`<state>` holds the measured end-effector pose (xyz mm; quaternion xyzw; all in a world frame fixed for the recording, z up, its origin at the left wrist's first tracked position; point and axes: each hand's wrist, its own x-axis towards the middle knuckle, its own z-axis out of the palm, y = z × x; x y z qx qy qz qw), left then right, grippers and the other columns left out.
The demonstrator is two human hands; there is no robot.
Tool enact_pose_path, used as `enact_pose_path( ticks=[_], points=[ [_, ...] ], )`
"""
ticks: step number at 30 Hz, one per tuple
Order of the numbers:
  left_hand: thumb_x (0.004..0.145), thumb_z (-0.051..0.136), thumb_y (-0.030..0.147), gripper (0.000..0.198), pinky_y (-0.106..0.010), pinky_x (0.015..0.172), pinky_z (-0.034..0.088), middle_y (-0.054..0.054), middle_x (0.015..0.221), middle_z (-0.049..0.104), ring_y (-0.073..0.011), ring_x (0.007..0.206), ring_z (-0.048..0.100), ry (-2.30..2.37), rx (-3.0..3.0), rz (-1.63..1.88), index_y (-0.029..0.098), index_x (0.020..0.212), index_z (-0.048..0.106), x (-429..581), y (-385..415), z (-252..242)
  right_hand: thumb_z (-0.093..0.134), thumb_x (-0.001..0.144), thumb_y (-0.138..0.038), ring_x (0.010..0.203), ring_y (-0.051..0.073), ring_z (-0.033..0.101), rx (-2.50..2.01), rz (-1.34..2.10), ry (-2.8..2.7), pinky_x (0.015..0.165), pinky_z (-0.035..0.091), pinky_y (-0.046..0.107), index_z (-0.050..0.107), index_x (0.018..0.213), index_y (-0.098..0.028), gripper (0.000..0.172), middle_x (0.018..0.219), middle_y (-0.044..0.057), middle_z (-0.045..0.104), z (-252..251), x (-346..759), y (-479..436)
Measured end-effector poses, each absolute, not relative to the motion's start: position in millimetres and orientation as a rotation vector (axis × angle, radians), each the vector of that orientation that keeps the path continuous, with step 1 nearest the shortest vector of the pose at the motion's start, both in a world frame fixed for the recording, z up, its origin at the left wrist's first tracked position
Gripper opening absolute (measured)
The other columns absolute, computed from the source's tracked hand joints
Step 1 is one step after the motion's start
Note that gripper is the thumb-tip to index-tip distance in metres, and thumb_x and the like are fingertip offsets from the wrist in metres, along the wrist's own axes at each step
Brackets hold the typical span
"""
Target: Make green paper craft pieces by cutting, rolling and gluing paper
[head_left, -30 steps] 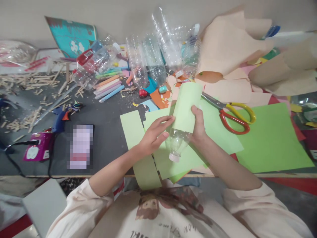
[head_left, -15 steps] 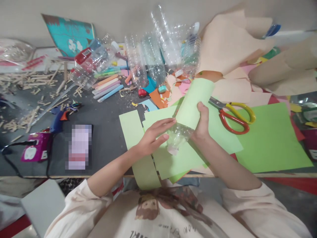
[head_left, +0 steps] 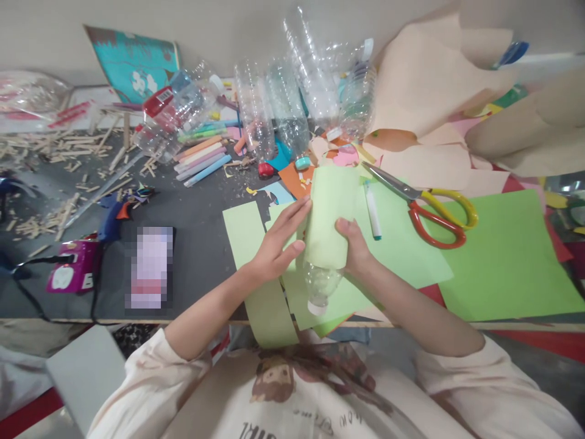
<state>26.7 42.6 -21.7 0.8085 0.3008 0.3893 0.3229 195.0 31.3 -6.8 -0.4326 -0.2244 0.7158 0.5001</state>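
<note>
A clear plastic bottle lies between my hands, its neck and white cap pointing toward me, with a light green paper sheet wrapped round its body. My left hand presses flat with stretched fingers against the left side of the wrap. My right hand is curled round the right side of the wrapped bottle, thumb on top. Under them lie light green paper sheets and a cut strip on the dark table.
Red and yellow scissors and a white marker lie right of my hands on green paper. Several empty clear bottles, coloured chalks, wood sticks, a glue gun and a phone sit left and behind. Beige paper heaps at the right.
The wrapped bottle swung from slanting right to nearly upright and came closer. My right hand slid down its side; my left stays flat on the paper. A white marker now shows.
</note>
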Motion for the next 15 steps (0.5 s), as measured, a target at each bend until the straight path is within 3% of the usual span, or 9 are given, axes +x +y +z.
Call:
enact_pose_path(
  ticks=[4,15],
  points=[
    [0.098,0.025,0.052,0.057,-0.044,0.113,0.035,-0.007,0.154,0.037,-0.0264,0.139,0.039,0.829,2.158,1.078,0.032,0.152,0.023,24.4,44.3,-21.3,0.078,0.053,-0.053,0.075,0.026,0.070,-0.989,1.762,-0.641,0.061,0.056,0.036,0.065,0.090,-0.022,0.050,0.079,0.004,0.073,-7.5,195.6,29.1],
    [0.098,0.020,0.054,0.057,-0.046,0.116,0.029,-0.007,0.153,0.040,-0.0256,0.141,0.036,1.055,2.140,1.187,0.031,0.150,0.028,19.0,48.4,-23.1,0.081,0.053,-0.048,0.073,0.022,0.069,-1.016,1.945,-0.722,0.056,0.052,0.029,0.065,0.097,-0.019,0.056,0.085,0.006,0.074,-8.3,193.9,29.5]
  ],
)
